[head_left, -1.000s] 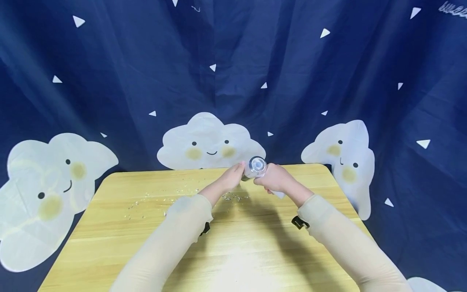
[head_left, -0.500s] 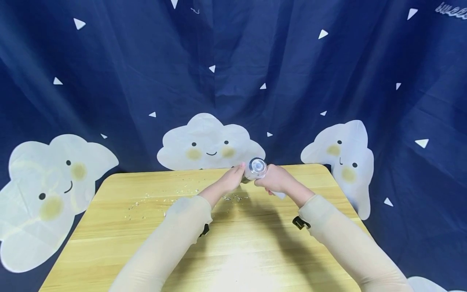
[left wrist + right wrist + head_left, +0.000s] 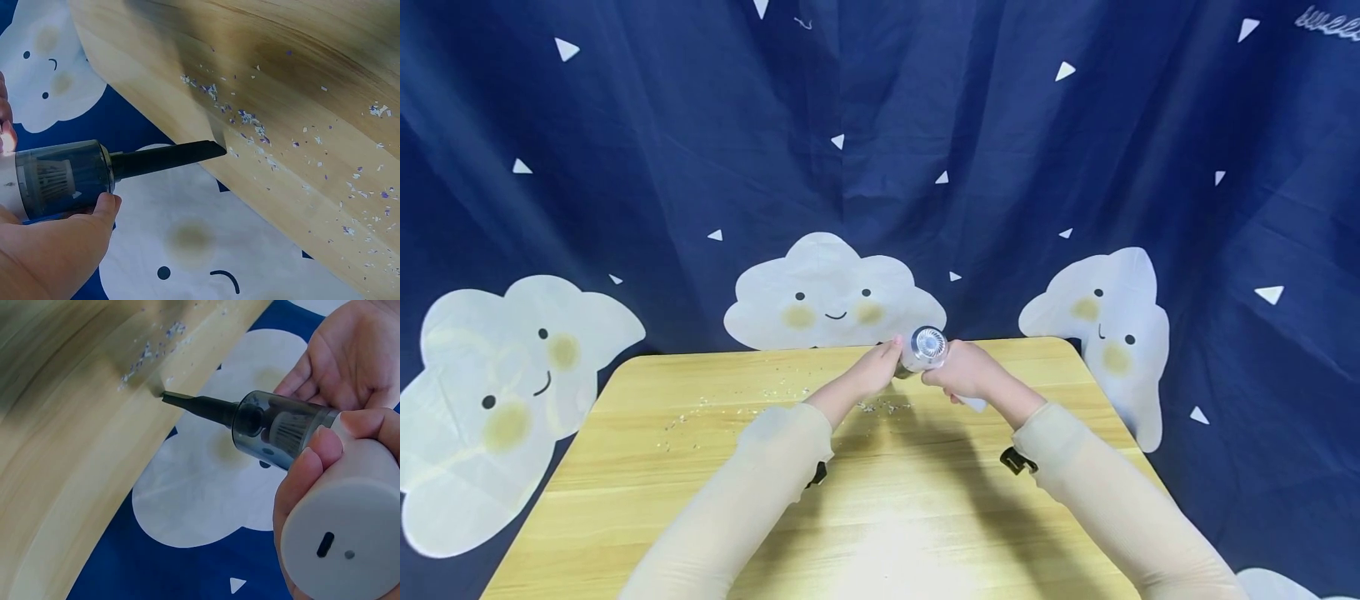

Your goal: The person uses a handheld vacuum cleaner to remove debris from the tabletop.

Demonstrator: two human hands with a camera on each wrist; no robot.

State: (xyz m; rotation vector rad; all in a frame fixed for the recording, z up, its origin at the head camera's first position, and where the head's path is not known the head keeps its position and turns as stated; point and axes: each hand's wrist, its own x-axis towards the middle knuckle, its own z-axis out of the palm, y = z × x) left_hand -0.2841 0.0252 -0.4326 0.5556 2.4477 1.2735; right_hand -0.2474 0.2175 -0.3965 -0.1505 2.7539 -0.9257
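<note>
A handheld vacuum cleaner (image 3: 929, 343) with a white body, a see-through grey dust cup (image 3: 65, 178) and a black flat nozzle (image 3: 165, 159) is held over the table's far part. My right hand (image 3: 966, 368) grips its white body; the fingers curl round it in the right wrist view. Beside the dust cup, my left hand (image 3: 874, 368) touches it with thumb and loosely straight fingers, palm showing (image 3: 359, 353). The nozzle tip is at the tabletop near small white and purple paper scraps (image 3: 250, 120); whether it touches the wood cannot be told.
More scraps (image 3: 681, 418) lie scattered over the far left of the wooden table (image 3: 625, 500). The table's far edge runs close behind the hands. Behind it hangs a dark blue curtain (image 3: 880, 108) with printed clouds and white triangles.
The vacuum cleaner's rear end has dipped very slightly in the head view. Both hands keep their places on it, and the visible scraps look much the same.
</note>
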